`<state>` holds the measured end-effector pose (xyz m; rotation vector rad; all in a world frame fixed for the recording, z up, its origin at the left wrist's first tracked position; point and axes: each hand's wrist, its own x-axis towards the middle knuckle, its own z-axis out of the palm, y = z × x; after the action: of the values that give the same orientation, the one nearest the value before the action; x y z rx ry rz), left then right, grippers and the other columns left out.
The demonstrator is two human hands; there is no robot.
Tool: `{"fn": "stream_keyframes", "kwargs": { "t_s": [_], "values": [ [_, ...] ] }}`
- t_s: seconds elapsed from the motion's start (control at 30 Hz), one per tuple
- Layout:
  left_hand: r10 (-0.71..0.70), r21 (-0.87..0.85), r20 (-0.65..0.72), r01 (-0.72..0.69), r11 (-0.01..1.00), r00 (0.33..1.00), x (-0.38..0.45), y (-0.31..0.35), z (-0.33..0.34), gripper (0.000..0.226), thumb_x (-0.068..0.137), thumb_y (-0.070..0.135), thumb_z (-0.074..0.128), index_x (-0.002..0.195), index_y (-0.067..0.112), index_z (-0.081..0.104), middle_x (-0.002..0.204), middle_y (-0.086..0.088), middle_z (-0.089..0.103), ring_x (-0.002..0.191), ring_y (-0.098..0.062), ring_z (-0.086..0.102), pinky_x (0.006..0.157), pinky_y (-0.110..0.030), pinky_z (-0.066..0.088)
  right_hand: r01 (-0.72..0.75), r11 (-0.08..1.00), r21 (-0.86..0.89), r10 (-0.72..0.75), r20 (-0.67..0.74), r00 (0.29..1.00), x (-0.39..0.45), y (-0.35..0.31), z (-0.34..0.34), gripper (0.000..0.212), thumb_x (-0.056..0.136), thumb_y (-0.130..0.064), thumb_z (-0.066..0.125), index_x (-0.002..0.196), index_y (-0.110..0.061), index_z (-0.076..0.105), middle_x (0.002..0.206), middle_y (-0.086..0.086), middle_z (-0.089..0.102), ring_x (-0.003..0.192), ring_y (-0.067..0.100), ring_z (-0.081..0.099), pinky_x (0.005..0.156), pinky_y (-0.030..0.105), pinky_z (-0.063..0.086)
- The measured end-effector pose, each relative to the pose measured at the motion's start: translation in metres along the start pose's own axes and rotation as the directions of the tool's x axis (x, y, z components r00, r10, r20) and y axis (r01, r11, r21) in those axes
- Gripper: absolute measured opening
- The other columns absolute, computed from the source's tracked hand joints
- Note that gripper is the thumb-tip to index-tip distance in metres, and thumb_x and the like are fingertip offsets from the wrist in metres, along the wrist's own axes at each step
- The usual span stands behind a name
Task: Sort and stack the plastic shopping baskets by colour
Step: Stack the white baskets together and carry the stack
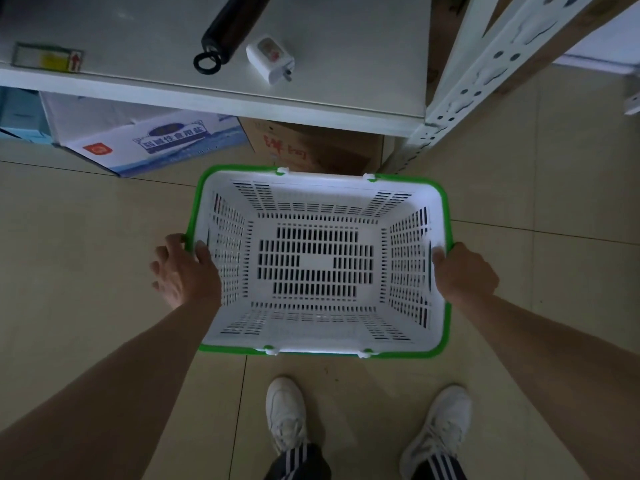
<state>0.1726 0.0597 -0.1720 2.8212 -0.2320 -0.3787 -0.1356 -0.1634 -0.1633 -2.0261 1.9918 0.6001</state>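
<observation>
A white slotted shopping basket with a green rim (320,192) is held level above the tiled floor, seen from straight above, empty inside. My left hand (185,271) grips its left short side, thumb over the rim into the basket. My right hand (464,271) grips the right short side in the same way. The basket's handles lie folded down along the long edges. No other basket shows in this view.
A white metal shelf (311,109) stands just beyond the basket, with a black cylinder (232,26) and a white plug adapter (272,58) on top. Cardboard boxes (156,140) sit under it. A shelf upright (460,98) rises at right. My white shoes (287,410) are below the basket.
</observation>
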Motion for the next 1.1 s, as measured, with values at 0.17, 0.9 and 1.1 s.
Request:
{"fn": "stream_keyframes", "kwargs": {
  "t_s": [0.17, 0.9, 1.1],
  "values": [
    [-0.120, -0.092, 0.196, 0.140, 0.986, 0.973, 0.006, -0.018, 0.000, 0.059, 0.094, 0.044, 0.054, 0.141, 0.012, 0.041, 0.131, -0.023, 0.056, 0.119, -0.042, 0.053, 0.095, -0.051, 0.044, -0.175, 0.927, 0.333, 0.132, 0.147, 0.980, -0.003, -0.005, 0.004, 0.061, 0.098, -0.049, 0.039, 0.129, 0.004, 0.041, 0.121, 0.027, 0.060, 0.105, 0.041, 0.062, 0.081, 0.041, 0.052],
    [-0.218, -0.362, 0.602, 0.506, 0.783, 0.768, 0.017, -0.031, -0.004, 0.060, 0.083, 0.045, 0.070, 0.126, 0.004, 0.061, 0.118, -0.019, 0.065, 0.108, -0.038, 0.065, 0.097, -0.054, 0.050, -0.378, 0.641, 0.668, 0.026, 0.473, 0.880, 0.002, 0.015, 0.020, 0.059, 0.088, -0.033, 0.069, 0.128, 0.007, 0.053, 0.125, 0.023, 0.060, 0.091, 0.026, 0.054, 0.083, 0.031, 0.045],
    [-0.262, -0.357, 0.596, 0.542, 0.760, 0.759, -0.005, -0.047, 0.005, 0.070, 0.073, 0.052, 0.077, 0.125, 0.008, 0.064, 0.121, -0.019, 0.068, 0.105, -0.038, 0.067, 0.096, -0.058, 0.050, -0.361, 0.655, 0.664, 0.025, 0.458, 0.888, 0.008, 0.028, 0.019, 0.068, 0.089, -0.036, 0.067, 0.134, 0.009, 0.045, 0.097, 0.011, 0.052, 0.084, 0.022, 0.050, 0.081, 0.027, 0.036]
  ]
}}
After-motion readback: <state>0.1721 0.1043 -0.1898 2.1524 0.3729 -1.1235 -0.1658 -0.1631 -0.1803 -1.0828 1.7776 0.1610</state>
